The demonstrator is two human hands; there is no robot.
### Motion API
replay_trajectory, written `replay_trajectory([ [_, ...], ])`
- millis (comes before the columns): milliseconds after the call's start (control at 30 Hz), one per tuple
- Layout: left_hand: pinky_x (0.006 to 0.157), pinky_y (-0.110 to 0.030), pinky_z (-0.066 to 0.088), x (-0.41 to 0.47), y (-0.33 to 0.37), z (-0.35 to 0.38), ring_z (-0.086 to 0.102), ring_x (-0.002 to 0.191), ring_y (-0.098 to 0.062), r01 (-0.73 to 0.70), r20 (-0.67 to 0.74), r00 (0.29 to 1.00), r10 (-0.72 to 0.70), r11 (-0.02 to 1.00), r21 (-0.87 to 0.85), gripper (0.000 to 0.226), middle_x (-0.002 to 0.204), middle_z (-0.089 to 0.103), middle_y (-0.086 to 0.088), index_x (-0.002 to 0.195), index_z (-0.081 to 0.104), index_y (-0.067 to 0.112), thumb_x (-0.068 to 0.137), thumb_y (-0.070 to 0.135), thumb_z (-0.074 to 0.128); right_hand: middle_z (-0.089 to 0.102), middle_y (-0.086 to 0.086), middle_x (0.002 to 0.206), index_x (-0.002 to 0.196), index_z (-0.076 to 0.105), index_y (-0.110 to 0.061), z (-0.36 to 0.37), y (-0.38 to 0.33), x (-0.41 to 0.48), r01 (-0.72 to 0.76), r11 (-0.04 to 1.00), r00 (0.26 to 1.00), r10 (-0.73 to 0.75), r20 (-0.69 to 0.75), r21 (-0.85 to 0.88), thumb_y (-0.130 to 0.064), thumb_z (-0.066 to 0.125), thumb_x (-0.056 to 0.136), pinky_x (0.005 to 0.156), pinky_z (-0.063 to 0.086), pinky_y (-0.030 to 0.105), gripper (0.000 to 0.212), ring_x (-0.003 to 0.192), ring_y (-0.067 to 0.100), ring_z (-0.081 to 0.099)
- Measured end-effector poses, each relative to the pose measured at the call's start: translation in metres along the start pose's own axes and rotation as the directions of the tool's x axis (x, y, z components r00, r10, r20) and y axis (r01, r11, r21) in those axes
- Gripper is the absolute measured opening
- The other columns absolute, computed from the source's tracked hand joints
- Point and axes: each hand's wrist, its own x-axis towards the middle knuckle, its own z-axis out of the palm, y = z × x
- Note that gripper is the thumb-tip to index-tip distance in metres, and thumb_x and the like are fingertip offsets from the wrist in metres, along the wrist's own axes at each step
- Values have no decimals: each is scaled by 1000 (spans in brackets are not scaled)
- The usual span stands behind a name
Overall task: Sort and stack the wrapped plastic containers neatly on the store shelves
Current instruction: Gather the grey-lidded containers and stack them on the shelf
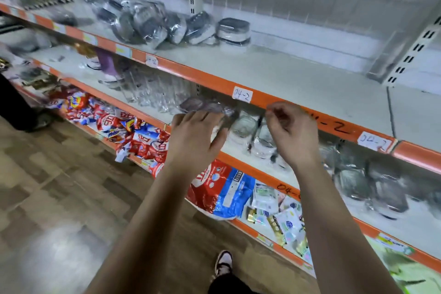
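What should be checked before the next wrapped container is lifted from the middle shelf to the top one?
1. Left hand gripping the wrapped container: not ok, its fingers lie straight over it.
2. Right hand grip: cannot tell, fingers are curled but blur hides what they hold.
3. Bare room on the top shelf beside the neat stack: ok.
4. Tumbled pile left of that stack straightened: not ok.
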Motion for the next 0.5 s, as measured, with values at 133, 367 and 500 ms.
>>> replay_trajectory([
  [133, 88, -37, 39, 42, -51, 9, 64, 97, -24, 3, -23, 1000, -3, 1000, -5, 42, 109, 70, 2, 119, 66, 24, 93, 44, 40, 68, -7, 98, 101, 72, -19, 45, -3, 52, 24, 999, 1000, -24, -2, 31, -28, 59, 90, 84, 52, 34, 19, 89, 12, 64],
  [367, 86, -42, 43, 134, -132, 20, 65, 95, -32, 53, -61, 997, -50, 997, 53, 44, 109, 70, -5, 118, 67, 18, 89, 42, 45, 66, -10, 104, 103, 72, -21, 131, -5, 156, 52, 998, 997, -54, 51, 46, -25, 64, 92, 79, 50, 29, 14, 95, 9, 60],
  [500, 89, -43, 44, 173, -170, 26, 62, 103, -31, 104, -54, 993, -102, 994, 45, 50, 113, 68, -5, 121, 66, 18, 90, 45, 39, 64, -12, 105, 104, 72, -23, 164, -1, 201, 51, 998, 996, -54, 65, 42, -24, 65, 91, 81, 50, 32, 14, 96, 10, 59],
])
